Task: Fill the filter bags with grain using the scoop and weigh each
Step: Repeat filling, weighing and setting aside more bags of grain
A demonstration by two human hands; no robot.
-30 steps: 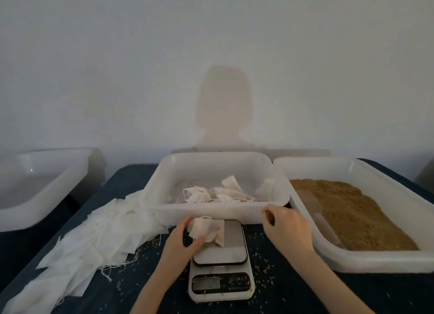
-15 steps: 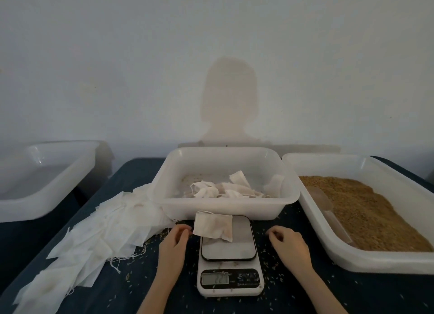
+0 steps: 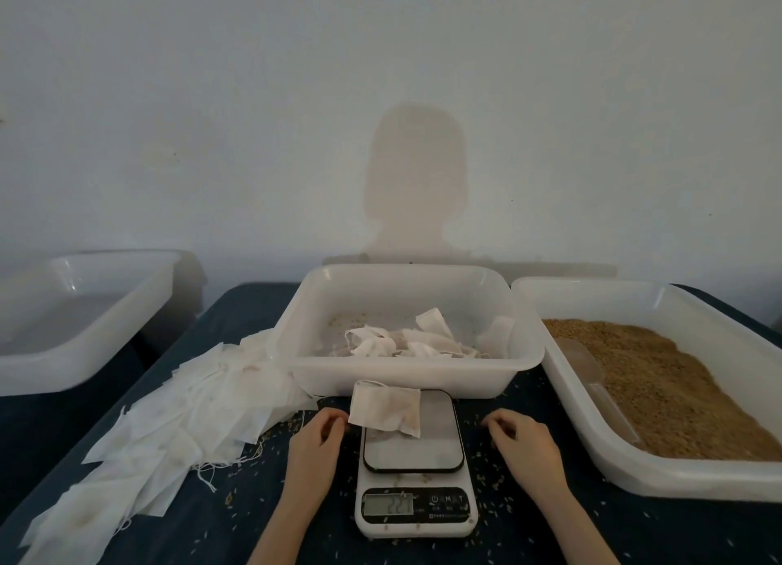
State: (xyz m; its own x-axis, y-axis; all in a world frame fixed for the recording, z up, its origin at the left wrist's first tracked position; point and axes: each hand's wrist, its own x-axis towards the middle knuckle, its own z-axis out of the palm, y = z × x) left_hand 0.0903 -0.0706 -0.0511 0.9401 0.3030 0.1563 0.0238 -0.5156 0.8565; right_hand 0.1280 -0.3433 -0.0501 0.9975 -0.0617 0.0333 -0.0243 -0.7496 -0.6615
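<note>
Weighing a filled white filter bag (image 3: pixel 384 412) on the small white digital scale (image 3: pixel 412 465).
Bag overhangs platform's far-left corner; centre it, read once steady. Left hand (image 3: pixel 315 442) and right hand (image 3: pixel 522 442) rest loosely curled, empty, beside the scale.

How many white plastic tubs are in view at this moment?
3. One tub sits at far left, off the table's edge; one sits centre behind the scale, holding bags; one sits at right, holding grain. None appears hidden.
</note>
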